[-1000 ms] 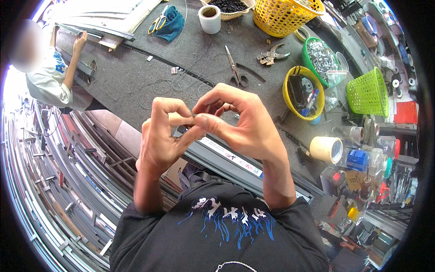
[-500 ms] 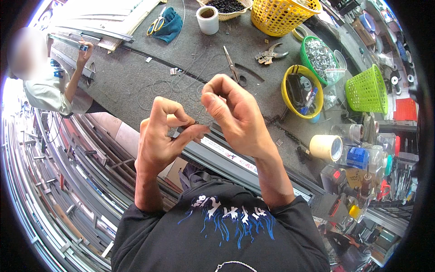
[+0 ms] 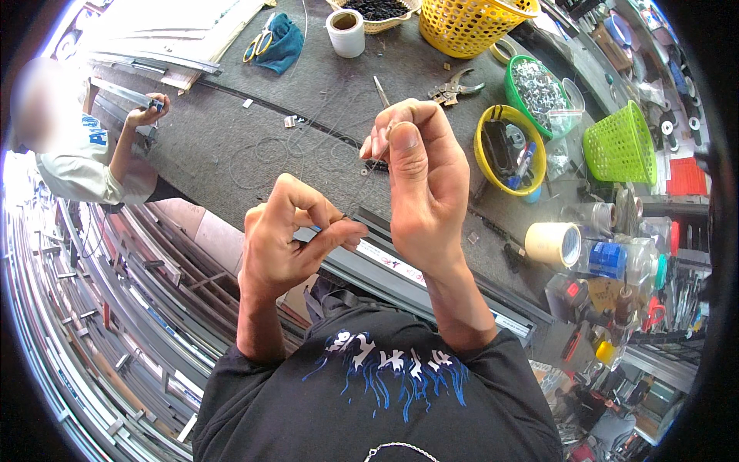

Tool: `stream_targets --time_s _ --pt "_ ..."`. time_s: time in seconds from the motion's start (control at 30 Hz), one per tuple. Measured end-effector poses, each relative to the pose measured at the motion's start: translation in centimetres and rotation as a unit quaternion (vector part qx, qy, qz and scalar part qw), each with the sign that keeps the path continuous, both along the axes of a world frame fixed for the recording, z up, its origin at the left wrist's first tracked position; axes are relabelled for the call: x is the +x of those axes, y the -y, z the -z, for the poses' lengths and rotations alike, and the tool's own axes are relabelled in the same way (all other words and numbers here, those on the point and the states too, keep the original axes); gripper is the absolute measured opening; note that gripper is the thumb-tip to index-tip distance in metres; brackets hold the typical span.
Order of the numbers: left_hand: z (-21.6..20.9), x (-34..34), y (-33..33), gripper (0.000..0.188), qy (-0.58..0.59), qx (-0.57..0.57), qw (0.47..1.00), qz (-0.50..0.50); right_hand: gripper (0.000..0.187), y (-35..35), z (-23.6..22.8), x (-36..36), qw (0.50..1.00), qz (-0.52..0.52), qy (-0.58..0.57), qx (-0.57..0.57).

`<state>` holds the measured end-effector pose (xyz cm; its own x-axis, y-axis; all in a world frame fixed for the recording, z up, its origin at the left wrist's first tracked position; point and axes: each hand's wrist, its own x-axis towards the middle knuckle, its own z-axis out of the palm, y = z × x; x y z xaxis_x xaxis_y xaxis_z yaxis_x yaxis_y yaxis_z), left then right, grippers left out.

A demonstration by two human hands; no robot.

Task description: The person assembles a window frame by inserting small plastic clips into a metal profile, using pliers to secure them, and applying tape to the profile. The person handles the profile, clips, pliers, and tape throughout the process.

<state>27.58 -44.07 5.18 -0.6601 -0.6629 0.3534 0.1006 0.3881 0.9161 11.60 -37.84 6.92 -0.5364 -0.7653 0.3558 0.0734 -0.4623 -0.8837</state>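
Running between the left hand (image 3: 281, 240) and right hand (image 3: 426, 179) is a thin cord (image 3: 365, 192). Closed fingers (image 3: 337, 233) pinch it either side.

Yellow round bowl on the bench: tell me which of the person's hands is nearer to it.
Right. The right hand is just left of the yellow round bowl; the left hand is farther left and lower in the view.

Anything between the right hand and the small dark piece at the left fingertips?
No visible obstacle between the right hand and the small dark piece pinched in the left hand. The scissors lie on the table, partly hidden behind the right hand.
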Motion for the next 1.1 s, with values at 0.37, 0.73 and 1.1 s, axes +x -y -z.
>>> stream_targets --time_s 0.37,0.73,1.1 --pt "0.2 -1.1 -0.8 0.029 -0.084 0.095 0.992 0.013 0.021 0.3 -1.7 -1.0 1.0 0.014 0.009 -0.022" --pt "-1.2 -1.0 -0.7 0.01 -0.043 -0.099 0.991 -0.082 0.018 -0.7 -3.6 -1.2 0.965 -0.144 0.196 -0.102" --pt "-1.4 -1.2 -1.6 0.016 -0.043 -0.075 0.995 -0.04 0.018 -1.6 -4.6 -3.1 0.975 -0.145 0.13 -0.11"
